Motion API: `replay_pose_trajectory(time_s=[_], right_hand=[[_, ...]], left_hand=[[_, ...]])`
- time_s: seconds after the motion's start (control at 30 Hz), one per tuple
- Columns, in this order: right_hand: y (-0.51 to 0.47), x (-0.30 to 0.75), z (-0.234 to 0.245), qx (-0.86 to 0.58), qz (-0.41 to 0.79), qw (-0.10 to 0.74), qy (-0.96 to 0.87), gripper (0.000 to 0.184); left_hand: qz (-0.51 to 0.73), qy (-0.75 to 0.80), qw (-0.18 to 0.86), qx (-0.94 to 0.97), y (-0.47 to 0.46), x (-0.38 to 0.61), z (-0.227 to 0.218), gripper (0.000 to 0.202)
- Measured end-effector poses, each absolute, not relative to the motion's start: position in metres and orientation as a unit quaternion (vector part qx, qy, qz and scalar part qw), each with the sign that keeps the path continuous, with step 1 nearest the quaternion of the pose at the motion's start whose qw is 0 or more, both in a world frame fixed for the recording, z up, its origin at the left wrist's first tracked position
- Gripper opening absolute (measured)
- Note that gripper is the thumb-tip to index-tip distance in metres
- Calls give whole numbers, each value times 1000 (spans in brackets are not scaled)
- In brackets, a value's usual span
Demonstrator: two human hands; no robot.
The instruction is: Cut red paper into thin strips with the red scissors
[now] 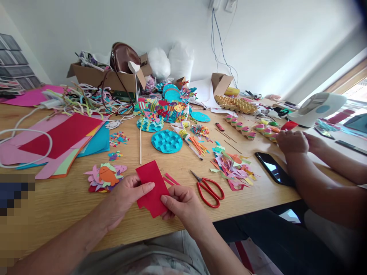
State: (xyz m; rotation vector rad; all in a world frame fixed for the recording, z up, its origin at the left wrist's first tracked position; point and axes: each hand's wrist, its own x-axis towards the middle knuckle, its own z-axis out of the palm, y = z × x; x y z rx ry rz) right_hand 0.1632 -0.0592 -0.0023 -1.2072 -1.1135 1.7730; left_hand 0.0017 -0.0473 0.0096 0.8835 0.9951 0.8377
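Both my hands hold a folded piece of red paper [151,187] just above the near edge of the wooden table [57,202]. My left hand [126,200] pinches its left side with the thumb lying across the paper. My right hand [183,204] grips the lower right corner between thumb and fingers. Thin red paper strips [171,178] lie just behind the sheet. Red-handled scissors [208,189] rest on the table to the right of my right hand. A paper fish on pink cut-outs [106,175] lies to the left.
Another person's hands [292,142] work on small paper shapes at the right, beside a black phone [273,168]. Coloured scraps [233,168], blue paper discs [166,141], stacked coloured sheets [60,141], cardboard boxes [109,78] and a white cable [34,131] crowd the table.
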Motion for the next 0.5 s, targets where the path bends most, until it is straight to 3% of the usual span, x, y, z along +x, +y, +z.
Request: replay_pose_trajectory(time_s=[0.5], right_hand=[[-60,163,-3,-478,664,351,-456,38]], left_hand=[[370,445,717,389,-48,6,14,26]])
